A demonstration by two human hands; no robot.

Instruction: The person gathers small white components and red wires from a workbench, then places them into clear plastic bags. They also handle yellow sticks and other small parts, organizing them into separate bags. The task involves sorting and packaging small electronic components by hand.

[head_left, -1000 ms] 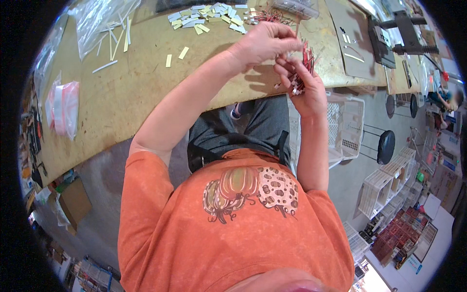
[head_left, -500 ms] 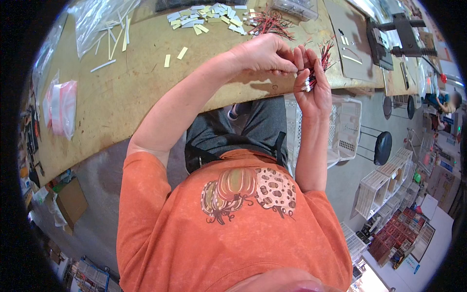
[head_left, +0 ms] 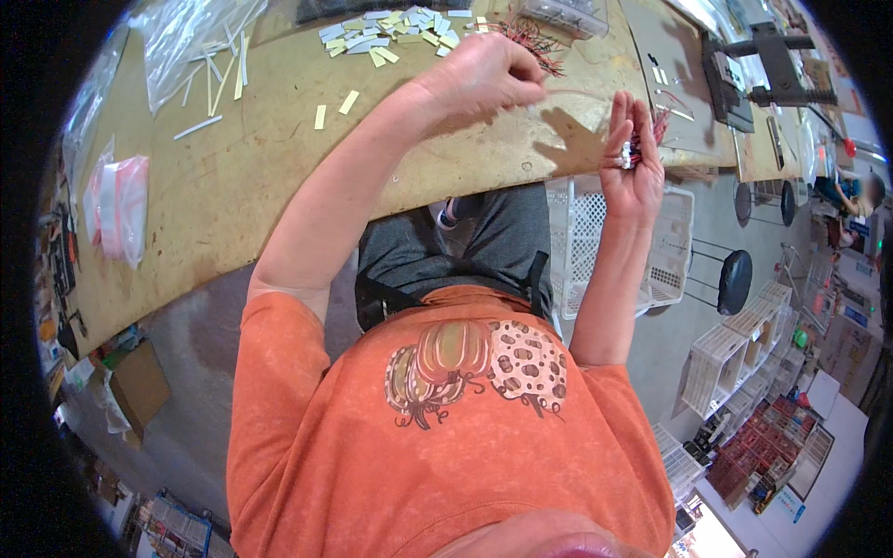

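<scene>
My left hand [head_left: 488,76] is over the table, its fingertips pinched at one end of a thin reddish wire [head_left: 579,91] that trails to the right. Just behind it lies a pile of red and black wires [head_left: 532,42]. At the table's front edge, my right hand [head_left: 634,172] is raised with its fingers pointing up. A bundle of red and black wires with white connectors [head_left: 629,153] is held in its palm, partly covered by the fingers.
Small white and pale yellow strips [head_left: 395,33] are heaped at the back. Two yellow pieces [head_left: 349,101] lie nearer. Plastic bags [head_left: 119,209] rest at left. A black metal press-like fixture [head_left: 767,70] stands at right. A white basket [head_left: 670,246] is below the table edge.
My left hand has moved left and back, away from the right hand. My right hand has shifted to the right with the wire bundle. The hands are now apart.
</scene>
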